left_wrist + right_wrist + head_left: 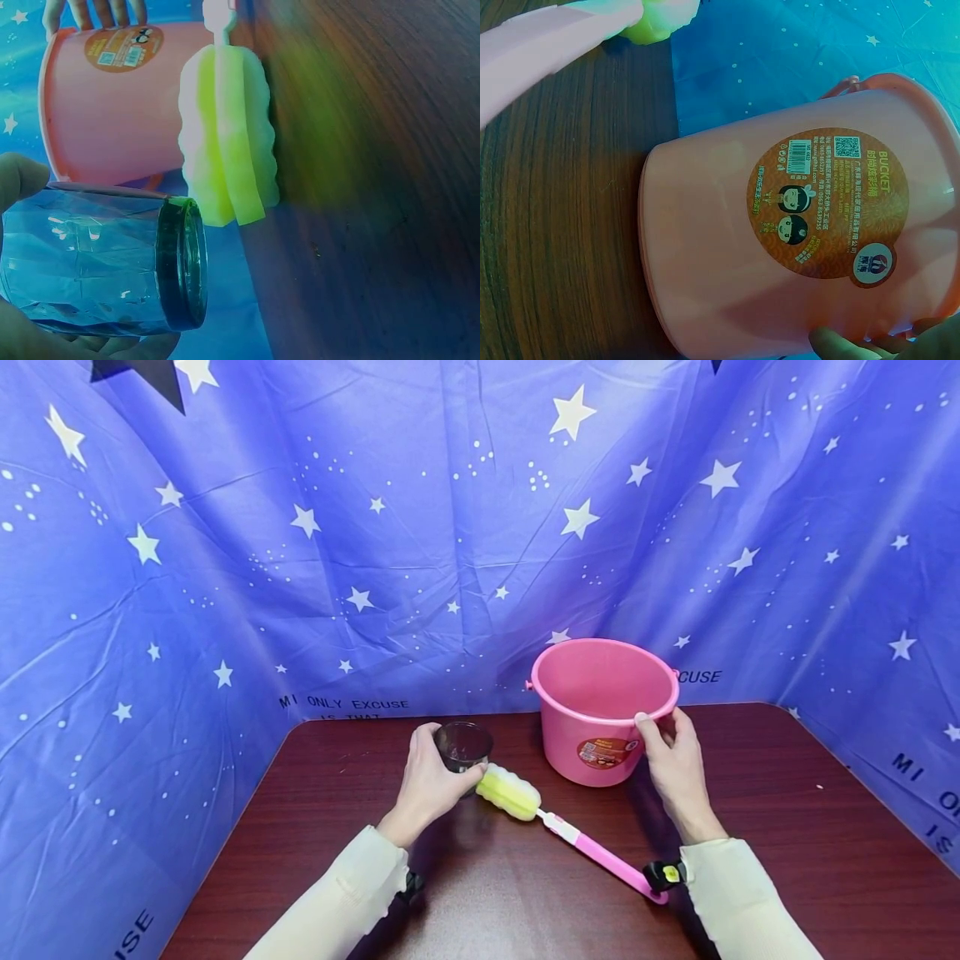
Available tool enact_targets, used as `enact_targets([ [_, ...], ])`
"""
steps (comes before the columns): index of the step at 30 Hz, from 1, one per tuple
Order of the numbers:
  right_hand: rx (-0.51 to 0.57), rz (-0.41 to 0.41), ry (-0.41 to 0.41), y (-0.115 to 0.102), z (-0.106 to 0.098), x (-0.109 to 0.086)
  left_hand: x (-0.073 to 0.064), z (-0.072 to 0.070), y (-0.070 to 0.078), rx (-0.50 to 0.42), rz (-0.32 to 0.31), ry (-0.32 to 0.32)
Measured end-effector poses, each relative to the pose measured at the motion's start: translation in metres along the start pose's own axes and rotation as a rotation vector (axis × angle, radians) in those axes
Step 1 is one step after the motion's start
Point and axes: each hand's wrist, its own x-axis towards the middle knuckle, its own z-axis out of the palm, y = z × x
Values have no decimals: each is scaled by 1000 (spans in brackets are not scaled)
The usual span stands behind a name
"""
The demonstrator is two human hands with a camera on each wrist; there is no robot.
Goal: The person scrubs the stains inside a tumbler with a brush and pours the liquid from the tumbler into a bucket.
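My left hand (432,781) grips a dark see-through glass (467,745), thumb on one side and fingers round the other; the left wrist view shows the thick base of the glass (184,262). At the right, my right hand (672,768) pinches the rim of a pink bucket (558,739) with thumb and fingers. An orange label (825,202) is stuck on the bucket's side. Between the hands lies a sponge brush (510,793) with a yellow and white head near the glass and a pink handle (603,858) running toward my right wrist.
A dark red-brown wooden table (300,827) carries everything. Behind it and at both sides hangs a blue curtain (420,568) with white stars, close to the table's back edge. A black strap (663,875) sits at my right wrist, over the handle's end.
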Motion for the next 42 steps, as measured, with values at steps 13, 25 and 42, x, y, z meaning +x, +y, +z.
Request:
enact_targets([
  [13, -1, 1, 4, -1, 0, 0, -5, -2, -10, -30, -37, 23],
  [25, -3, 5, 12, -2, 1, -2, -10, -3, -15, -36, -53, 30],
  [42, -8, -4, 15, -1, 1, 0, -15, -6, -22, -55, -63, 48],
])
